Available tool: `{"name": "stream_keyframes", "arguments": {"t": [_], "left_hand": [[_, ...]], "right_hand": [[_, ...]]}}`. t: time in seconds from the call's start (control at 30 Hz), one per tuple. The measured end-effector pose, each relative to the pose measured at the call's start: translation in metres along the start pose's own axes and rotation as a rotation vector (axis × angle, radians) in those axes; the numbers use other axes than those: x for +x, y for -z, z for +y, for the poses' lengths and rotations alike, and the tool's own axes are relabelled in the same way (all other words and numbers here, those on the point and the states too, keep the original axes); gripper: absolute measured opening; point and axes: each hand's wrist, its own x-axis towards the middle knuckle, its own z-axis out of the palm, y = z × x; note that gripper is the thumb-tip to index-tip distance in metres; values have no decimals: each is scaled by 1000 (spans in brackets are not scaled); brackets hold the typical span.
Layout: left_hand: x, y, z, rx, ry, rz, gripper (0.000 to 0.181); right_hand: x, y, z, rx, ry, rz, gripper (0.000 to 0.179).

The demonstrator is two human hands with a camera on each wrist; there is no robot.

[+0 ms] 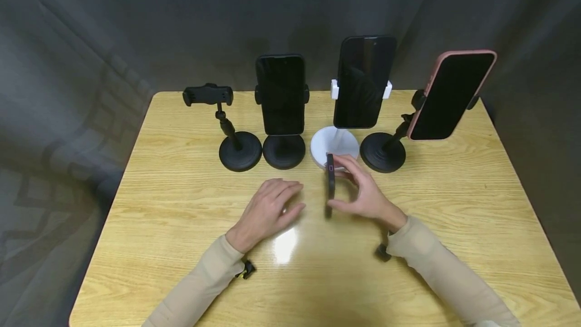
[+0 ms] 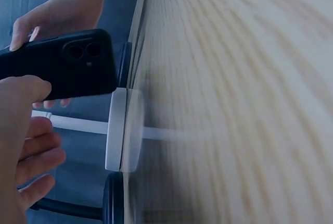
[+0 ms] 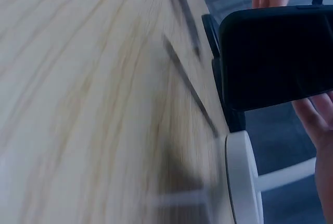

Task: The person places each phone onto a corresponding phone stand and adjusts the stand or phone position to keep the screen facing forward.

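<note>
My right hand [image 1: 365, 196] grips a black smartphone [image 1: 330, 185] by its edges, thumb at the near end and fingers at the far end. The phone is held on edge above the table, in front of the white stand. Its back, with two camera lenses, shows in the left wrist view; the dark front of the phone [image 3: 276, 60] faces the right wrist camera. To the left of the phone, my left hand [image 1: 272, 206] hovers apart from it, with fingers relaxed and nothing held.
Along the table's far edge stand a black phone stand [image 1: 240, 151] with its clamp showing, a black stand [image 1: 284, 153] holding a black phone, a white stand [image 1: 333, 145] holding a black phone, and a black stand [image 1: 383, 153] holding a pink-edged phone. Dark curtains [image 1: 290, 9] hang behind.
</note>
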Motion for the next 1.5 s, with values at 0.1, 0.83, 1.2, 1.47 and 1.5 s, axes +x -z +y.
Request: {"name": "stream_keyframes", "arguments": {"t": [0.1,0.83,1.2,1.47,1.5], "left_hand": [[1,0,0,-11,-28,18,43],[0,2,-3,-84,-50,79,43],[4,3,-1,-127,-136,158,48],[13,2,1,-134,-167,268,43],[14,1,1,-133,-167,283,43]], "right_hand": [[2,-5,0,56,16,26,94],[9,-25,-10,548,-41,227,70],[15,-32,-20,613,-48,284,69],[15,-36,-12,685,-36,281,69],[13,-34,-4,692,-33,273,71]]}}
